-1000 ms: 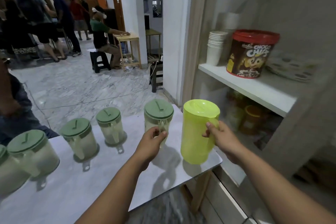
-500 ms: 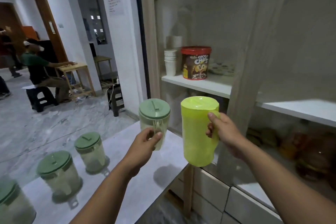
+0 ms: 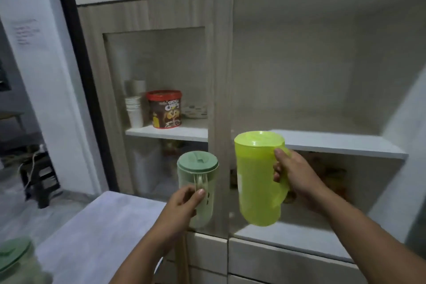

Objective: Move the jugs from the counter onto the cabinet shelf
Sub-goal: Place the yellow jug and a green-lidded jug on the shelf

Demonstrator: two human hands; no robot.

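In front of the wooden cabinet (image 3: 214, 71), a vertical wood post stands directly beyond the left hand (image 3: 184, 203) and between the two raised jugs. Up and left of that hand, behind the glass door, one stack of white paper cups (image 3: 134, 110), one red-lidded brown cereal tub (image 3: 166, 108) and a patterned plate (image 3: 196, 110) sit on the white cabinet shelf (image 3: 341, 143), which runs bare just above the right hand (image 3: 295, 177). Two jugs are carried; a third, blurred, stands on the grey counter (image 3: 103, 226) down and left of the left hand. The left hand's fingers curl round the handle of the small translucent jug with a dull green lid (image 3: 198, 182), held upright off the counter. The right hand grips the handle of the taller lime-yellow plastic jug (image 3: 258, 180), tilted slightly, its lid just below the shelf edge.
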